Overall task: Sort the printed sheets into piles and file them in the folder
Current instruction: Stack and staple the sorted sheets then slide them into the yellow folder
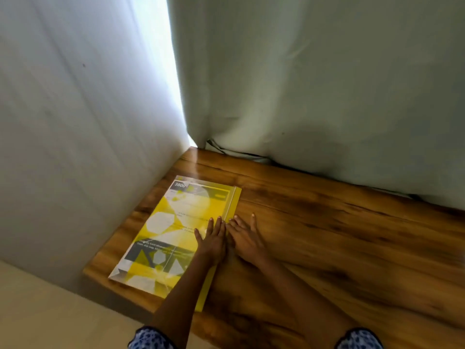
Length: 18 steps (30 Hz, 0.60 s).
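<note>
Head view: wooden table (pixel 352 235), curtains (pixel 327 71) behind its far edge. Yellow folder (pixel 176 235) lies closed at the table's left edge, long axis running near to far, spine strip toward the table's middle. Both hands lie flat with fingers straight — left hand (pixel 212 239) on the cover, right hand (pixel 245 238) just beside on the spine edge. Cable (pixel 239 152) at far edge — nothing obstructs. No loose sheets visible.

Folder (pixel 173 230) on table (pixel 352 235), left end.
</note>
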Available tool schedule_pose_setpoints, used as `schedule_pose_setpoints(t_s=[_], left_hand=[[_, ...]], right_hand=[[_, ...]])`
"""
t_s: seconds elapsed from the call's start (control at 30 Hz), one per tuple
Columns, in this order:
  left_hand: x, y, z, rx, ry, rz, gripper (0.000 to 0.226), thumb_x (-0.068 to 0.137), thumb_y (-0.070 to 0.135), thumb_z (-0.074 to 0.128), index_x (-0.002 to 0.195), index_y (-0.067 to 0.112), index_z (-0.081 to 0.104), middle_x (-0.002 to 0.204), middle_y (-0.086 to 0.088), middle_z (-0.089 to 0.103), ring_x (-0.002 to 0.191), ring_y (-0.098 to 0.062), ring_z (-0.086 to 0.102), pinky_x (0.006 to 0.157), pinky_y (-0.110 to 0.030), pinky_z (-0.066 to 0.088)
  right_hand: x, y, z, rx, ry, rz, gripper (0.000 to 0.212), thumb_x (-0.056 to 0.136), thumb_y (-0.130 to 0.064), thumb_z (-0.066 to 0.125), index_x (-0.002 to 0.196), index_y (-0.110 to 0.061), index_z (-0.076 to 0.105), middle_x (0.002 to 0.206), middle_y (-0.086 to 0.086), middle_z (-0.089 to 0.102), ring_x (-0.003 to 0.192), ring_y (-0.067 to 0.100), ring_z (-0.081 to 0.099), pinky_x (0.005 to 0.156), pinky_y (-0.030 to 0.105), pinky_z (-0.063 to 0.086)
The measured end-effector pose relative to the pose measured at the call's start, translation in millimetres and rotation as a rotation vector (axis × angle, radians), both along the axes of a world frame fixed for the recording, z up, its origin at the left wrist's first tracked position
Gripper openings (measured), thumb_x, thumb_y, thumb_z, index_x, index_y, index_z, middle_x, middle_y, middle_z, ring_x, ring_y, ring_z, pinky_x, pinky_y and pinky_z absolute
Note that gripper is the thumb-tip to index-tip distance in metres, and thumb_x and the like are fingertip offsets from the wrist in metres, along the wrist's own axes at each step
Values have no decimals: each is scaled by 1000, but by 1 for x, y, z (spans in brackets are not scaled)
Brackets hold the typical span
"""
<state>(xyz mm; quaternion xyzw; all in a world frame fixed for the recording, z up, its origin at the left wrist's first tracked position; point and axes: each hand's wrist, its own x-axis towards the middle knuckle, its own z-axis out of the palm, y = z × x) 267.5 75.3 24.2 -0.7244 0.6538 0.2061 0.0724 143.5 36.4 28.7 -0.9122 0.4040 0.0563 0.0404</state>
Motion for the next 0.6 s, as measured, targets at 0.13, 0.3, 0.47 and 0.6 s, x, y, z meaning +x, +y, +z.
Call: schedule_pose_setpoints(t_s=[0.13, 0.3, 0.47, 0.6], left_hand=[[40, 1, -1, 4, -33, 5, 62, 99, 25, 28, 150, 13, -6, 156, -2, -18, 144, -23, -17, 106, -66, 1], [57, -5, -2, -6, -24, -16, 62, 100, 28, 28, 150, 14, -4, 156, -2, -17, 144, -22, -15, 107, -65, 0], [66, -11, -2, -25, -32, -42, 63, 98, 25, 31, 150, 15, -3, 157, -1, -15, 145, -21, -13, 107, -64, 1], [72, -17, -4, -45, -10, -39, 62, 98, 25, 28, 150, 14, -3, 157, -2, -14, 145, -20, -12, 108, -64, 0]], right_hand=[[39, -5, 3, -27, 27, 53, 55, 96, -22, 40, 147, -12, 21, 153, 7, 22, 144, 22, 7, 108, 66, -5], [58, -9, -3, -38, 70, 22, 55, 98, -27, 38, 148, -11, 20, 153, 8, 23, 145, 23, 7, 107, 67, -8], [63, -16, -4, -32, 100, 16, 58, 96, -24, 43, 148, -12, 19, 153, 7, 23, 144, 24, 8, 105, 69, -7], [68, -18, -2, 12, 53, 9, 58, 95, -22, 44, 147, -11, 20, 153, 8, 22, 144, 24, 9, 105, 69, -6]])
